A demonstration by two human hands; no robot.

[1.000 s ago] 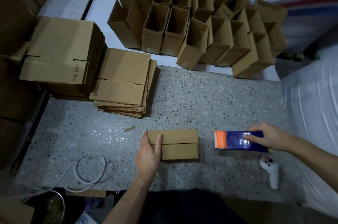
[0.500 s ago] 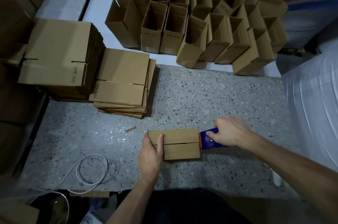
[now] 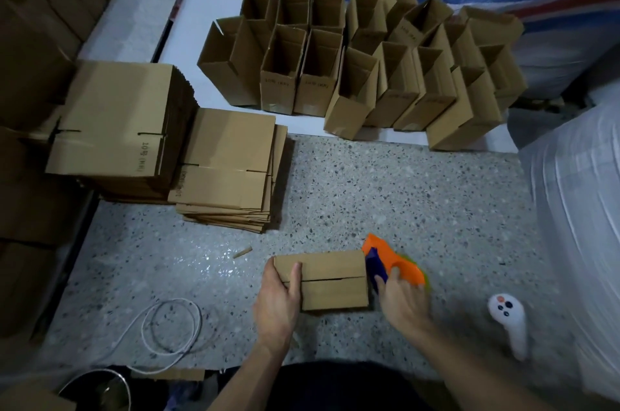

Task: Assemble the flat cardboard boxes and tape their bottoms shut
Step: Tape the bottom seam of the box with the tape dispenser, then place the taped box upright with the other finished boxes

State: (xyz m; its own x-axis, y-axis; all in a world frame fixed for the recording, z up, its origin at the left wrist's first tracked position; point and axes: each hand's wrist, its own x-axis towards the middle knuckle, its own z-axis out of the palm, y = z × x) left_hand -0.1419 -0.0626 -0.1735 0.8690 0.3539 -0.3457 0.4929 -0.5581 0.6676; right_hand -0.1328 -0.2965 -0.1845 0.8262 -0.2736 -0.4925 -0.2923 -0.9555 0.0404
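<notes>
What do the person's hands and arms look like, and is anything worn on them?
The left hand and right hand are bare, without gloves. The left forearm and right forearm are bare too; no sleeve shows in view. No watch, ring or bracelet is visible.

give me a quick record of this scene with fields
box: on floor, flaps closed, seam up
dispenser: orange and blue, at box's right end
left hand: grips box's left end
right hand: holds dispenser
flat boxes: two stacks, far left
built boxes: upright cluster at back
controller: white, on floor, right
cable: white coil, near left
</notes>
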